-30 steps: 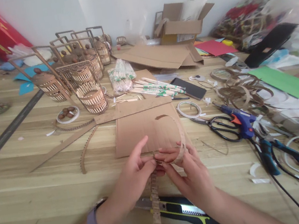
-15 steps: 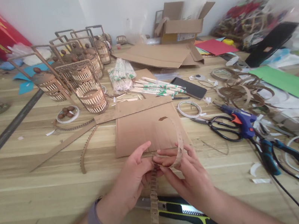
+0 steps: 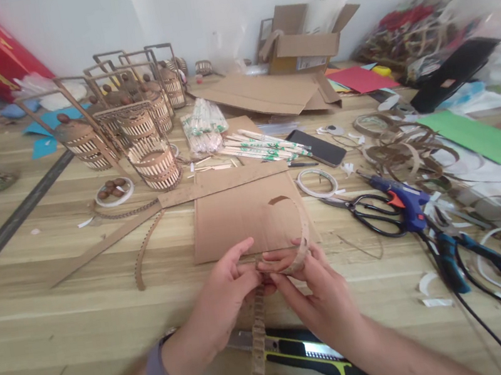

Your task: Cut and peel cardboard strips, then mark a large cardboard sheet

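Both hands meet low in the middle of the head view, over a wooden table (image 3: 40, 335). My left hand (image 3: 223, 299) and my right hand (image 3: 317, 294) pinch a corrugated cardboard strip (image 3: 258, 354). The strip hangs down toward me from the fingers and curls up to the right in an arc over a flat cardboard sheet (image 3: 240, 214). Under my wrists lies a yellow-and-black utility knife (image 3: 300, 354).
Black scissors (image 3: 371, 213) and a blue glue gun (image 3: 399, 199) lie to the right among cables and cardboard rings. Several small wooden lanterns (image 3: 154, 161) stand at the back left, with chopstick packs (image 3: 263, 144), a phone (image 3: 320, 146) and an open box (image 3: 303, 39) behind.
The curled end of the strip has dropped lower and bent tighter toward my right fingers. Both hands stay in nearly the same place.
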Demonstrator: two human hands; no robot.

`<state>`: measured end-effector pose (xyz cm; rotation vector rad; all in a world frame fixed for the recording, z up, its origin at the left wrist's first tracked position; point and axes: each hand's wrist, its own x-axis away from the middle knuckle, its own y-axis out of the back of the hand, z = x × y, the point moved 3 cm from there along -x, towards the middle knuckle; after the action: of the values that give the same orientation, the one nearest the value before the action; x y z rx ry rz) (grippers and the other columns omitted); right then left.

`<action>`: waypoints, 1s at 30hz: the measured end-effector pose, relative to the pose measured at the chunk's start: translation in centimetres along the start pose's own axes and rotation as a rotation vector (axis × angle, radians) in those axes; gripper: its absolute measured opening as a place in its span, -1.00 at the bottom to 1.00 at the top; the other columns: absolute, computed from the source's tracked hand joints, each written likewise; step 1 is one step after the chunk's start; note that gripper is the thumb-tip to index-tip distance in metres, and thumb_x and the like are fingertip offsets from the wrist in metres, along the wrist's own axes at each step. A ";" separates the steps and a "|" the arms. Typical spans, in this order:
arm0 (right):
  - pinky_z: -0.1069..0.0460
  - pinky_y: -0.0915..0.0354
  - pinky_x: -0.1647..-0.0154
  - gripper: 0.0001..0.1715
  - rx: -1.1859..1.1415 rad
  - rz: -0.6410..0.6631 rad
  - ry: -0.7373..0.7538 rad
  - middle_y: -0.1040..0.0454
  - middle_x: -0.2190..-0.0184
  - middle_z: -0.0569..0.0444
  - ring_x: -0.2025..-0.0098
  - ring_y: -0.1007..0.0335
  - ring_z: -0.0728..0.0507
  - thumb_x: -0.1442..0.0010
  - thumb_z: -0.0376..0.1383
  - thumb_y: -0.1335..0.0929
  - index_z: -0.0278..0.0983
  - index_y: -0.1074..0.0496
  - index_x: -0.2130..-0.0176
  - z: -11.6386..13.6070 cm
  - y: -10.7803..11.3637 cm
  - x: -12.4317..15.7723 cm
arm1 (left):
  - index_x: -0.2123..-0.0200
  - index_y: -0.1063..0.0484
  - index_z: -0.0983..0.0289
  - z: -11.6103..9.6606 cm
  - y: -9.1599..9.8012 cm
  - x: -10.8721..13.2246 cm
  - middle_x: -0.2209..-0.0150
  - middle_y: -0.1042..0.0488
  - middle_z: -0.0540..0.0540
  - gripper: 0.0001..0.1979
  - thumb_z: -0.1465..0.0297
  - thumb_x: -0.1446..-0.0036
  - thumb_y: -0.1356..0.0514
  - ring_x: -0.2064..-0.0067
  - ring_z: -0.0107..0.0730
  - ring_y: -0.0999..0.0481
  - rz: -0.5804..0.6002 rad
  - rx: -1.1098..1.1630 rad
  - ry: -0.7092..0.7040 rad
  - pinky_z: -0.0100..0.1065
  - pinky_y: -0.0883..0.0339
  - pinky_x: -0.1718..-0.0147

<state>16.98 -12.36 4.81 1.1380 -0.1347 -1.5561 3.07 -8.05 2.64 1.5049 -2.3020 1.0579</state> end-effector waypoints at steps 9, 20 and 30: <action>-0.11 -0.38 0.06 -0.89 -0.060 0.017 -0.184 -0.65 0.26 0.08 0.15 -0.58 -0.15 -0.31 -0.35 -0.29 -0.15 -0.39 0.17 -0.5 0.2 0.1 | -0.21 -0.29 0.36 0.0 0.0 0.0 0.30 -0.62 0.10 -0.30 0.37 0.02 -0.35 0.28 -0.32 -0.58 0.061 -0.164 -0.050 -0.29 -0.41 0.17; -0.19 -0.27 -0.11 -0.86 -0.019 0.015 -0.117 -0.64 0.22 0.06 0.09 -0.57 -0.16 -0.34 -0.36 -0.26 -0.16 -0.38 0.15 -0.4 -0.2 0.5 | 0.14 -0.59 0.29 -0.3 -0.5 0.0 0.19 -0.62 0.12 -0.72 0.28 -0.12 -0.28 0.13 -0.25 -0.57 0.151 -0.228 -0.143 -0.29 -0.41 0.09; -0.10 -0.45 0.09 -0.84 -0.213 -0.005 -0.324 -0.63 0.20 0.02 0.10 -0.57 -0.15 -0.36 -0.26 -0.25 -0.18 -0.42 0.17 -1.0 -0.1 0.5 | 0.10 -0.56 0.30 -0.3 -0.1 0.0 0.16 -0.61 0.13 -0.70 0.24 -0.19 -0.25 0.18 -0.28 -0.59 0.173 -0.300 -0.182 -0.28 -0.43 0.09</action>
<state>17.73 -12.22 3.96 0.7166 -0.1768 -1.7064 3.10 -7.86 2.83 1.3523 -2.6133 0.5925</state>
